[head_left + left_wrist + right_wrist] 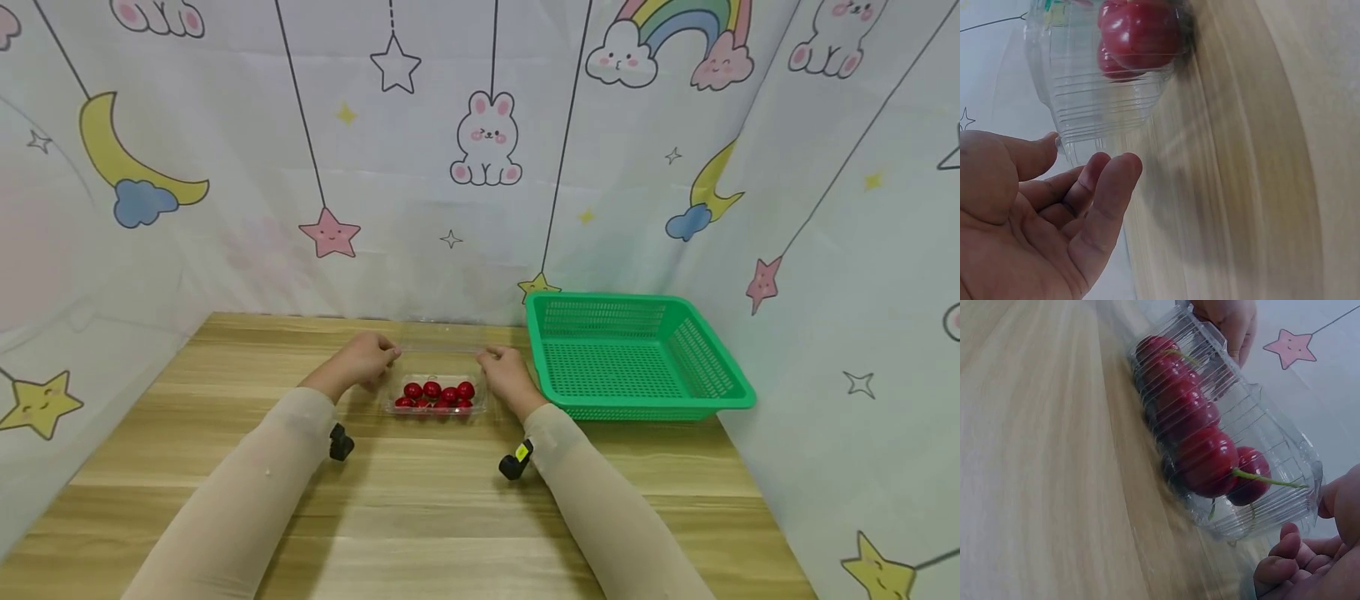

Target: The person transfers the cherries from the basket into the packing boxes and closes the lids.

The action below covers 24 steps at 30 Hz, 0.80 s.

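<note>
A clear plastic clamshell box (437,411) stands on the table in the head view, several red cherries (448,395) inside. Its transparent lid (442,337) appears tilted up at the far side. My left hand (365,358) pinches the box's left edge between thumb and fingers; its wrist view shows the thumb (1038,156) against the plastic rim. On the opposite side, my right hand (512,379) pinches the right edge, fingers (1275,569) curled below the rim. Green stems (1269,479) show through the ribbed wall in the right wrist view.
To the right of the box, close to my right hand, sits a green plastic basket (611,412) with mesh walls. The wooden table (420,517) extends towards me. A white curtain (420,283) printed with stars and rabbits hangs behind and at both sides.
</note>
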Each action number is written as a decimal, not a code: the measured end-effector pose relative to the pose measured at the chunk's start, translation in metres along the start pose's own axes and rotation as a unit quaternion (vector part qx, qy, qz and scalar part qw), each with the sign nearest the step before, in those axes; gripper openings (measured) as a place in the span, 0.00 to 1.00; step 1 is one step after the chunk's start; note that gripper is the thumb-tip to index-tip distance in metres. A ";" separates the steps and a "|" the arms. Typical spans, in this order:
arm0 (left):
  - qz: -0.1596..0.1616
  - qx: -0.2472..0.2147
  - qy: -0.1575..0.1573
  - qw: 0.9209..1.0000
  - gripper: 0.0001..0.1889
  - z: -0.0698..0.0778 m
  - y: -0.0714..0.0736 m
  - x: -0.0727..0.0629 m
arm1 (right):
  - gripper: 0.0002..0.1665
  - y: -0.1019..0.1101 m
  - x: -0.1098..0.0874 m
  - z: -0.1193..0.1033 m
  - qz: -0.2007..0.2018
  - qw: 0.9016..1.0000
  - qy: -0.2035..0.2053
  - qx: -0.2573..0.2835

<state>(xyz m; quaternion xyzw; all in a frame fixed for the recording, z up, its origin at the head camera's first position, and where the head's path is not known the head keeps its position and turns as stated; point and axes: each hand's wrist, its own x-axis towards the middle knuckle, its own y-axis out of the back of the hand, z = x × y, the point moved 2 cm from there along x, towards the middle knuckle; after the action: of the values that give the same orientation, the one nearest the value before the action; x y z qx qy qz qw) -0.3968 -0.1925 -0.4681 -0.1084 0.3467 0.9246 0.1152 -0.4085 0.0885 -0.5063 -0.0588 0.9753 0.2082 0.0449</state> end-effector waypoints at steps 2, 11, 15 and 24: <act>0.001 -0.007 0.002 1.000 0.25 0.000 0.000 0.000 | 0.32 0.000 -0.001 0.000 0.006 1.000 -0.004 0.018; 0.008 -0.023 0.016 1.000 0.27 0.002 0.001 -0.001 | 0.32 0.000 -0.004 0.000 0.008 0.995 -0.013 0.099; 0.011 -0.038 0.016 0.999 0.29 0.003 0.003 -0.003 | 0.30 -0.001 -0.002 0.001 0.001 0.989 -0.015 0.147; 0.000 -0.117 0.005 0.993 0.33 0.004 0.006 -0.010 | 0.29 -0.005 -0.002 0.000 0.012 0.983 -0.006 0.181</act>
<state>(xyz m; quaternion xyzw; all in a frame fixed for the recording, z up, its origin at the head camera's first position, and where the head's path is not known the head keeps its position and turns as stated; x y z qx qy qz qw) -0.3891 -0.1955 -0.4589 -0.1257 0.2370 0.9581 0.1001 -0.4063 0.0844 -0.5079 -0.0364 0.9972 0.0287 0.0586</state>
